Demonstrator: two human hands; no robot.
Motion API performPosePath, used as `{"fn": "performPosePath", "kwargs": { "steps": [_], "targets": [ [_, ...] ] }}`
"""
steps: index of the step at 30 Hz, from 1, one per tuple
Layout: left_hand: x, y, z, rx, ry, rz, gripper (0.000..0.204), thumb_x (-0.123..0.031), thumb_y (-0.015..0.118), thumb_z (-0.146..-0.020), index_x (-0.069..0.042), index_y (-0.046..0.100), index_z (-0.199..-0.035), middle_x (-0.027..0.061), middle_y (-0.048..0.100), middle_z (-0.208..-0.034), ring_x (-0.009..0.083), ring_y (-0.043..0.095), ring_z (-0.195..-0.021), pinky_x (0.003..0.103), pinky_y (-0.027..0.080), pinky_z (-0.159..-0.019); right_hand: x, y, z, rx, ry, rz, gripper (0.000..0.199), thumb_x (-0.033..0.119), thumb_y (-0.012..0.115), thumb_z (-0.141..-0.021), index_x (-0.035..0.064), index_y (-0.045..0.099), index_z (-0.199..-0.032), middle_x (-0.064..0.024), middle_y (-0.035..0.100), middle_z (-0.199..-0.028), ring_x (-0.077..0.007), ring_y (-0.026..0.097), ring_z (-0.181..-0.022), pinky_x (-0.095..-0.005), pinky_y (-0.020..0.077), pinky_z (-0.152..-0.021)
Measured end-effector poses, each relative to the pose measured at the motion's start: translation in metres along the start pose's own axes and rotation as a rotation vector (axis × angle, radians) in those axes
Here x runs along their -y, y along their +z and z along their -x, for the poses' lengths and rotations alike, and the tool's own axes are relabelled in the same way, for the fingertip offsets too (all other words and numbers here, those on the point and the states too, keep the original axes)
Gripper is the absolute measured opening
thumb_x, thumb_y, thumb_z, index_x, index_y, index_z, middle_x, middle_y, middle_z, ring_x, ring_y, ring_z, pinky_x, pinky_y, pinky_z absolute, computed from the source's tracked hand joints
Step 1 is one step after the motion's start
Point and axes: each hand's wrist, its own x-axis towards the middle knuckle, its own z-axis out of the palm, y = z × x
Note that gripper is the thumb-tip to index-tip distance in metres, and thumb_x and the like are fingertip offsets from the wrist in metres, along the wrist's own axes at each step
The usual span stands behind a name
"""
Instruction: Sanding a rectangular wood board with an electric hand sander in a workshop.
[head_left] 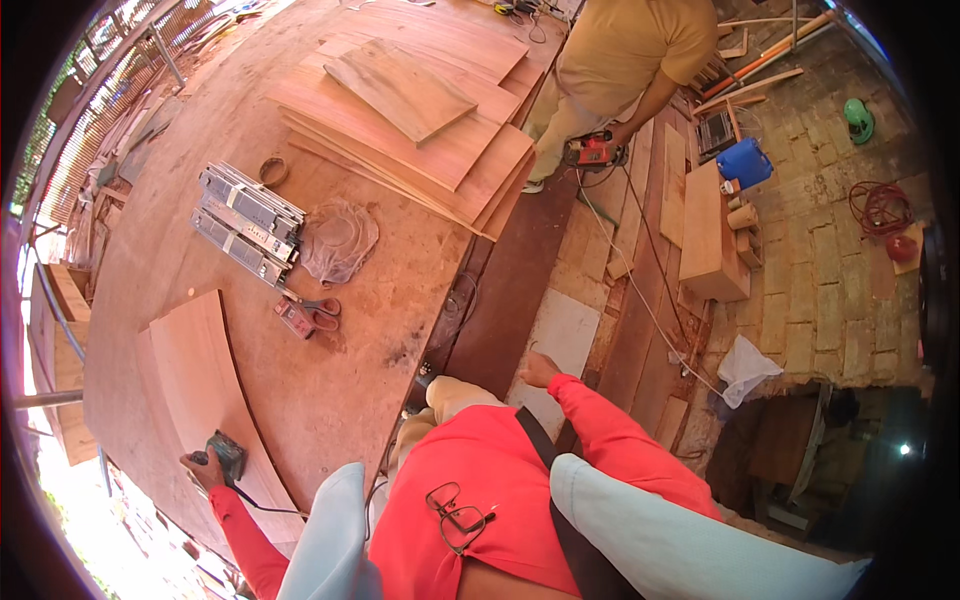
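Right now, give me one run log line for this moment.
left hand: on green sander, on board | right hand: free, open | scissors on workbench

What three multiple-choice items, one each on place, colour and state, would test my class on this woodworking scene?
1. Where does the green sander rest?
A. on the plank at the table's near edge
B. on the brick floor
C. on the plywood stack

2. What colour is the canister on the floor?
A. yellow
B. blue
C. white

3. What is the right hand doing?
A. gripping scissors
B. holding a board
C. held out, holding nothing

Answers: 1 A, the left hand presses it on that plank; 2 B, it is plainly blue; 3 C, nothing is in it.
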Motion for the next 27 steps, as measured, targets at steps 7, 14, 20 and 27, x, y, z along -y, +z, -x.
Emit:
{"fn": "performPosePath", "kwargs": {
  "steps": [7, 14, 20, 27],
  "targets": [
    [-0.002, 0.003, 0.007, -0.012, -0.053, 0.014, 0.059, -0.05, 0.076, -0.081, -0.013, 0.049, -0.118, 0.0267, 0.069, -0.1, 0.0471, 0.068, -0.093, 0.058, 0.052, -0.081, -0.081, 0.061, 0.055, -0.046, 0.31, -0.204, 0.031, 0.027, 0.077, -0.086, 0.0033, 0.056, -0.088, -0.0097, 0.067, -0.07, -0.02, 0.066, -0.055, -0.0362, 0.0562, -0.05],
    [-0.001, -0.01, 0.012, 0.028, 0.02, 0.031, 0.063, -0.052, 0.079, -0.079, -0.014, 0.05, -0.121, 0.0247, 0.071, -0.1, 0.0443, 0.069, -0.094, 0.057, 0.052, -0.081, -0.05, 0.089, 0.101, 0.134, 0.373, -0.407, 0.032, 0.027, 0.078, -0.086, 0.0038, 0.056, -0.085, -0.0092, 0.066, -0.068, -0.0191, 0.065, -0.055, -0.0355, 0.0552, -0.049],
    [0.023, -0.003, -0.005, 0.041, 0.086, 0.06, 0.066, -0.052, 0.082, -0.076, -0.012, 0.051, -0.118, 0.0234, 0.072, -0.1, 0.043, 0.07, -0.095, 0.053, 0.054, -0.085, -0.065, 0.093, 0.098, 0.069, 0.295, -0.391, 0.029, 0.026, 0.077, -0.087, 0.0036, 0.059, -0.08, -0.0095, 0.065, -0.063, -0.0188, 0.065, -0.052, -0.0351, 0.0533, -0.048],
    [0.03, 0.0, 0.006, 0.025, 0.053, 0.057, 0.072, -0.054, 0.085, -0.074, -0.008, 0.052, -0.119, 0.023, 0.071, -0.101, 0.0418, 0.07, -0.094, 0.051, 0.054, -0.085, -0.078, 0.083, 0.084, -0.099, 0.218, -0.352, 0.029, 0.023, 0.077, -0.087, 0.0024, 0.057, -0.082, -0.0076, 0.063, -0.062, -0.0173, 0.062, -0.051, -0.0347, 0.0515, -0.048]
  ]
}}
